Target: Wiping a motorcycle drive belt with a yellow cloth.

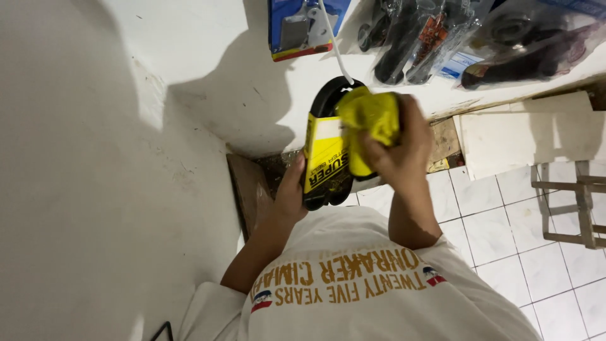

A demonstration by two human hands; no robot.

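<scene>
A black rubber belt in a yellow and black cardboard sleeve (326, 161) hangs in front of my chest. My left hand (291, 194) grips its lower end from the left. My right hand (399, 151) is closed on a crumpled yellow cloth (372, 117) and presses it against the upper right of the belt. The belt's black loop shows above the sleeve, near the white wall.
Packaged parts hang on the white wall above: a blue card pack (302, 25) and several clear bags with black parts (435, 38). A white cord (333, 50) runs down to the belt. White floor tiles (505, 227) and a grey metal frame (574, 202) lie at right.
</scene>
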